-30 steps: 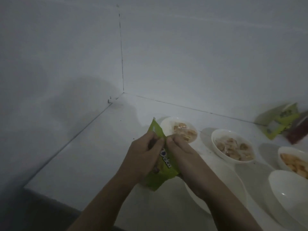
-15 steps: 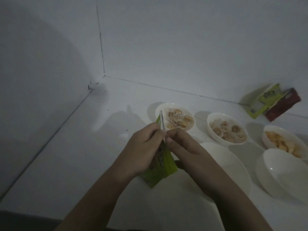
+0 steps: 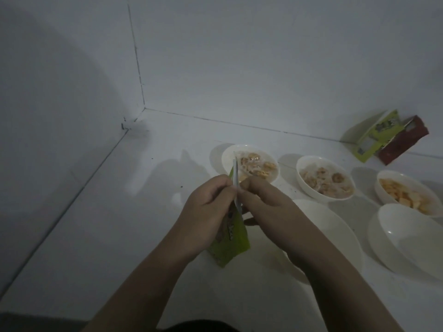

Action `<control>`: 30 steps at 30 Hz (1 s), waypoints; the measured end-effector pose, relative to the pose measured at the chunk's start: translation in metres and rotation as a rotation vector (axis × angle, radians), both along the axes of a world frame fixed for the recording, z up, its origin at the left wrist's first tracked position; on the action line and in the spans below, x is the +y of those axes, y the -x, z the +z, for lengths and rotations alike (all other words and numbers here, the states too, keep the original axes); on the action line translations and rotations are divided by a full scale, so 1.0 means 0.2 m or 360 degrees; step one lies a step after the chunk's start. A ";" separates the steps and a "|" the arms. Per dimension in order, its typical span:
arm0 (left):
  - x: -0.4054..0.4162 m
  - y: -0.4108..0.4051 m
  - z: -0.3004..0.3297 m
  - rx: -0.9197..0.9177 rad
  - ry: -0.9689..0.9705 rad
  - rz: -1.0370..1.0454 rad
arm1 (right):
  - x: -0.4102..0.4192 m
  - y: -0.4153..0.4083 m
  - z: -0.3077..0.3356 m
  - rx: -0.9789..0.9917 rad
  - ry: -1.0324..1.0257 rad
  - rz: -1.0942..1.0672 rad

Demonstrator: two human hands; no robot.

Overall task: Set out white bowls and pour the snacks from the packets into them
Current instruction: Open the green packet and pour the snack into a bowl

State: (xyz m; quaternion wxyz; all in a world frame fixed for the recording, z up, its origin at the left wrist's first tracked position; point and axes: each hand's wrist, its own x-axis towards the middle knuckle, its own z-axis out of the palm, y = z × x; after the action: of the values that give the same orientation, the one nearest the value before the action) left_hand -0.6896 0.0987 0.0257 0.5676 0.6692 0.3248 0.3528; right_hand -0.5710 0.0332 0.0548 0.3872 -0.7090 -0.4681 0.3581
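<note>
- Over the empty bowl [image 3: 335, 226] — both hands, left hand [image 3: 206, 212] and right hand [image 3: 266, 204], pinch the green packet [image 3: 230, 245] top, fingers curled tight.
- Step looks like tearing open; next, tip it into that bowl.

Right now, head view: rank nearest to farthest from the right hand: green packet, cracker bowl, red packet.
From the right hand:
1. Green packet, pinched in both hands.
2. Cracker bowl, on the right.
3. Red packet, far right against the wall.

White floor [image 3: 143, 224]: bowls [image 3: 323, 178], packets [image 3: 388, 140].
</note>
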 end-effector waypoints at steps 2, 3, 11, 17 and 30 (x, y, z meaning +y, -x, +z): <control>0.00 0.00 -0.01 -0.0003 -0.0038 0.0048 | -0.03 0.00 0.01 0.0030 0.0069 0.0069; 0.00 -0.01 -0.01 -0.0003 -0.0059 0.0067 | -0.04 0.00 0.02 0.0066 0.0105 0.0106; 0.00 0.02 0.01 0.0326 -0.0453 0.0118 | -0.07 0.03 0.00 0.0045 0.0026 0.0064; -0.01 0.07 0.04 0.0503 -0.0680 0.0000 | -0.10 0.04 0.00 -0.0008 0.0088 0.0127; -0.10 0.03 0.01 0.0180 -0.0454 0.0106 | -0.14 -0.05 0.02 -0.0559 0.0196 -0.0001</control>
State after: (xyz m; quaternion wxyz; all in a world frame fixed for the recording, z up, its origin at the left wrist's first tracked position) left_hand -0.6953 0.0780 0.0268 0.4354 0.7508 0.3249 0.3758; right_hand -0.5602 0.0055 0.0582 0.2554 -0.7831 -0.5056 0.2567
